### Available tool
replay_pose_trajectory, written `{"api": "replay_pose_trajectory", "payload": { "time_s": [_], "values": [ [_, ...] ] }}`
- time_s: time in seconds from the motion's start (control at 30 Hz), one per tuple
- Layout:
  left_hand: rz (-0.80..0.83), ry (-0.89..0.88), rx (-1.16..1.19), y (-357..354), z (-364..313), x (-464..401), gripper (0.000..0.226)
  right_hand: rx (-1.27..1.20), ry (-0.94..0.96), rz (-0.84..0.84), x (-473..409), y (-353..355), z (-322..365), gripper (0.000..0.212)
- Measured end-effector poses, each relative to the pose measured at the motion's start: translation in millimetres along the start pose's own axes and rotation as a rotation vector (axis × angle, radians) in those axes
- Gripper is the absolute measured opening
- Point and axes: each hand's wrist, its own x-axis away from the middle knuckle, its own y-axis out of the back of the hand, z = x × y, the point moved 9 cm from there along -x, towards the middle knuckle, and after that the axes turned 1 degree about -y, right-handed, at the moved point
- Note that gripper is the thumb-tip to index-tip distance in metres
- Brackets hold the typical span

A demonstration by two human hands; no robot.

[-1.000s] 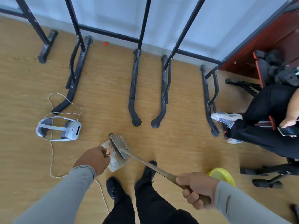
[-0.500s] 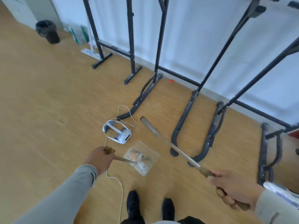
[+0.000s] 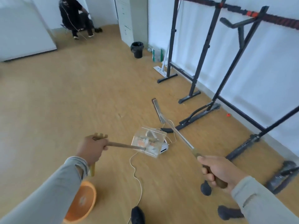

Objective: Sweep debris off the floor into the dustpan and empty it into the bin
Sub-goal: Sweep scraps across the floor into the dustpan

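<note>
The view has swung up and to the left over the last second: a moment ago it looked straight down at the feet, with the brush head pressed against the dustpan, and now it takes in the far end of the room. The clear plastic dustpan [image 3: 149, 143] has come off the floor and hangs level on its long brown handle, which the left hand [image 3: 90, 148] grips with curled fingers. Pale scraps and something orange lie inside it. The right hand [image 3: 216, 171] is wrapped round the brown grip of the long-handled broom [image 3: 176, 131], whose narrow dark head has swung away from the pan and rests on the wooden floor [image 3: 64, 102] ahead. I judge the sweeping done and the carry to the bin begun.

The black round bin [image 3: 137, 49] stands well apart, at the far wall beside a grey filing cabinet [image 3: 129, 20]. The open floor towards it looks passable. Nearer hazards: a white headset [image 3: 164, 148] lies just beyond the pan, partly hidden by it, and its thin white cable [image 3: 137, 180] loops across the floor by the person's dark shoes. Black metal rack frames [image 3: 199, 75] line the right side, their feet jutting onto the floor. An orange round basin [image 3: 80, 202] sits under the left sleeve. A seated person in black [image 3: 74, 15] is in the far corner.
</note>
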Motion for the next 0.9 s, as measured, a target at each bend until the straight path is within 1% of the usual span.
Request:
{"api": "replay_pose_trajectory", "payload": {
  "time_s": [0.13,0.2,0.27,0.37,0.47,0.6,0.7,0.9],
  "values": [
    [-0.107,-0.001,0.043,45.4,2.6,-14.6,0.012,0.020,0.051,0.038,-23.6,-57.6,46.1,0.019],
    [-0.139,-0.003,0.063,66.0,5.0,-24.7,0.013,0.039,0.059,0.065,-36.3,-89.3,71.1,0.018],
    [-0.162,-0.007,0.078,83.1,6.4,-35.8,0.013,0.056,0.060,0.052,-51.1,-114.3,99.2,0.017],
    [-0.205,-0.004,0.085,104.5,5.7,-49.6,0.015,0.121,0.068,0.039,-74.6,-148.8,134.7,0.024],
    [-0.256,0.006,0.074,120.1,-1.3,-64.7,0.016,0.171,0.049,0.051,-98.5,-177.9,153.3,0.026],
    [-0.286,0.022,0.093,129.0,-12.9,-100.7,0.019,0.226,0.033,0.078,-136.4,-206.3,179.7,0.022],
    [-0.310,0.036,0.103,131.4,-26.4,-138.0,0.021,0.222,0.022,0.102,-172.1,-218.9,209.8,0.021],
    [-0.356,0.080,0.093,126.1,-75.3,-225.6,0.017,0.192,0.041,0.140,-250.1,-230.2,295.7,0.022]
  ]
}}
